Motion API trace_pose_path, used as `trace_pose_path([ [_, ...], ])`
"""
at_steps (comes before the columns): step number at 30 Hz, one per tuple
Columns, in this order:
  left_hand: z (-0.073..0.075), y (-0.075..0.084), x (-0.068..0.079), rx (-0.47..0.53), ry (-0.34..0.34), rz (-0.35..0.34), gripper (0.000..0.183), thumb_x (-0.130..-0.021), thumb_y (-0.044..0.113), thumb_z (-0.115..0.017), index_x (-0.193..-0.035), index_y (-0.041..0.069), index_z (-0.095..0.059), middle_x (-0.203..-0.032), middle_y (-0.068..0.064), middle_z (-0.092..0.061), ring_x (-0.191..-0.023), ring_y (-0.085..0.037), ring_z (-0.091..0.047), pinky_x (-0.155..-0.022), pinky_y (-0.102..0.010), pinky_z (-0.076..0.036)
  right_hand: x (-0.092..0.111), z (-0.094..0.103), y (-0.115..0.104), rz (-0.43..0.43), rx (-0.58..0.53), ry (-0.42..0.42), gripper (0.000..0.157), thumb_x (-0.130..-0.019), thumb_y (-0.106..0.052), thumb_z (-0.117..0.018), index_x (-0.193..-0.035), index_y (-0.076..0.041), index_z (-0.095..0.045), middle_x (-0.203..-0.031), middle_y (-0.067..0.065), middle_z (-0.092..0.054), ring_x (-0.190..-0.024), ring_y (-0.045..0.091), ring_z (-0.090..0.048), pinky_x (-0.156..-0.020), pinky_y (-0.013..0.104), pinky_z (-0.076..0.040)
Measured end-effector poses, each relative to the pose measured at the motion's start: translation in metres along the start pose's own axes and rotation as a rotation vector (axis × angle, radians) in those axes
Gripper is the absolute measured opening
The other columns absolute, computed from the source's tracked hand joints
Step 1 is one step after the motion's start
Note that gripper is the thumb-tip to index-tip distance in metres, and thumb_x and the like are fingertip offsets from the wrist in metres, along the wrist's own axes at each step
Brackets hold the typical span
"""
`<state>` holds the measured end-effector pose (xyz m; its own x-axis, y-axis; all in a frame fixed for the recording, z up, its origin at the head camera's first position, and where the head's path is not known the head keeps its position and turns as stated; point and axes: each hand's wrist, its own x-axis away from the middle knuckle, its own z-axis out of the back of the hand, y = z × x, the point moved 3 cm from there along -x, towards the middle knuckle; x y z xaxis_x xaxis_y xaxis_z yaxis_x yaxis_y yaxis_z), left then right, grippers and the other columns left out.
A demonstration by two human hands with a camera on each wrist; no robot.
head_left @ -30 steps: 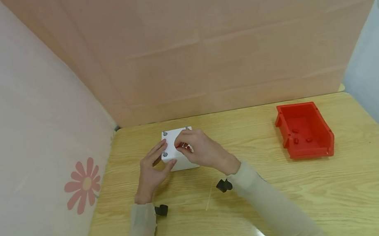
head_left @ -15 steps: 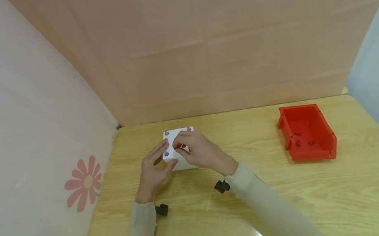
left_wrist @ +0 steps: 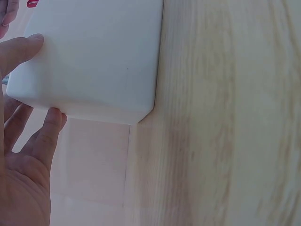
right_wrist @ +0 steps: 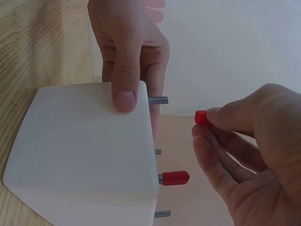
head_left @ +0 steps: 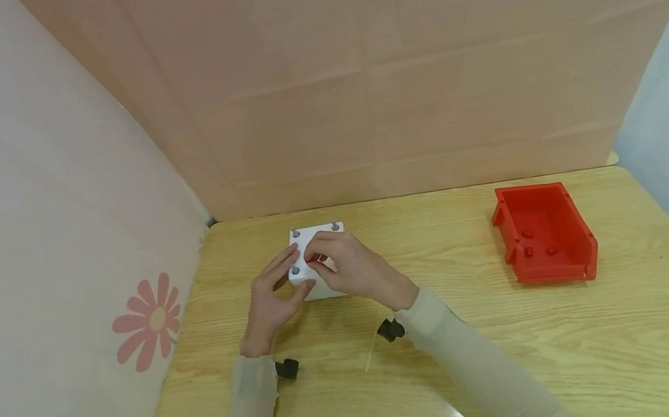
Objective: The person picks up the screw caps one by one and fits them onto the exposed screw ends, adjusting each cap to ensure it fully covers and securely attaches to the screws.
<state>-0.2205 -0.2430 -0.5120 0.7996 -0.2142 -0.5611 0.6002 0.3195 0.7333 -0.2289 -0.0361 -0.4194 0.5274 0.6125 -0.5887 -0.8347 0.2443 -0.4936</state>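
Note:
A white box [head_left: 327,285] stands on the table with threaded bolts [right_wrist: 158,100] sticking up from its top. My left hand [head_left: 271,304] grips the box at its left corner, with the thumb on the near side and the fingers along the left side. Between thumb and fingertips, my right hand [head_left: 350,265] pinches a small red cap [right_wrist: 201,117] over the box top. In the right wrist view that cap is apart from the nearest bolt, near the left thumb. Another red cap [right_wrist: 175,178] covers one bolt, while the others in that view are bare.
To the right on the wooden table [head_left: 447,248] stands a red bin [head_left: 551,270] holding several small red caps [head_left: 552,251]. Black camera mounts [head_left: 391,329] hang beside both wrists. Walls close off the left, back and right.
My right hand has shifted slightly left over the box top with the red cap. The left hand keeps its grip on the box. The head view has turned a little.

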Motion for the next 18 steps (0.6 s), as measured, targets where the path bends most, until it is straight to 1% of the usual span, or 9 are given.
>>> trace_pose_path([
  [8,0.0002,0.0014,-0.0014,0.006,-0.001,-0.015,0.061,-0.085,-0.01,-0.084,-0.143,-0.004,-0.065,-0.155,-0.022,-0.058,-0.138,-0.038,-0.061,-0.104,-0.023,-0.056,-0.0013,-0.0034,0.0004,-0.001,-0.012,0.001,0.007,-0.097,0.005,-0.073,-0.103,0.002,-0.076,-0.102,0.008,-0.074,-0.09,0.018,-0.074,-0.082,0.03,-0.066],
  [11,-0.0001,0.0015,-0.0013,0.006,0.0,-0.018,0.061,-0.085,-0.01,-0.085,-0.143,-0.003,-0.065,-0.155,-0.022,-0.058,-0.136,-0.04,-0.062,-0.103,-0.022,-0.056,-0.0016,-0.0041,0.0002,-0.009,-0.013,-0.001,0.007,-0.097,0.005,-0.073,-0.103,0.002,-0.076,-0.103,0.008,-0.074,-0.09,0.018,-0.074,-0.082,0.029,-0.066],
  [14,-0.0002,0.0001,-0.0004,0.005,0.005,-0.021,0.062,-0.083,-0.012,-0.085,-0.142,-0.004,-0.066,-0.154,-0.023,-0.058,-0.135,-0.041,-0.063,-0.103,-0.022,-0.056,-0.0024,-0.0046,-0.0009,-0.01,-0.012,-0.004,0.008,-0.098,0.004,-0.072,-0.104,0.002,-0.076,-0.103,0.009,-0.075,-0.09,0.018,-0.075,-0.082,0.025,-0.065],
  [16,-0.0001,-0.0017,0.0003,-0.001,0.012,-0.023,0.063,-0.082,-0.014,-0.085,-0.141,-0.004,-0.066,-0.153,-0.024,-0.059,-0.135,-0.038,-0.063,-0.103,-0.021,-0.056,-0.0032,-0.0048,-0.0019,-0.008,-0.011,-0.004,0.008,-0.098,0.005,-0.072,-0.104,0.002,-0.076,-0.103,0.009,-0.075,-0.09,0.018,-0.075,-0.082,0.021,-0.064],
  [18,-0.0002,-0.003,0.0005,-0.008,0.015,-0.022,0.063,-0.081,-0.014,-0.086,-0.14,-0.004,-0.067,-0.153,-0.025,-0.059,-0.136,-0.03,-0.064,-0.103,-0.021,-0.056,-0.0043,-0.0051,-0.0029,-0.008,-0.018,-0.003,0.009,-0.098,0.005,-0.072,-0.105,0.002,-0.077,-0.104,0.009,-0.075,-0.09,0.018,-0.075,-0.082,0.021,-0.063],
])
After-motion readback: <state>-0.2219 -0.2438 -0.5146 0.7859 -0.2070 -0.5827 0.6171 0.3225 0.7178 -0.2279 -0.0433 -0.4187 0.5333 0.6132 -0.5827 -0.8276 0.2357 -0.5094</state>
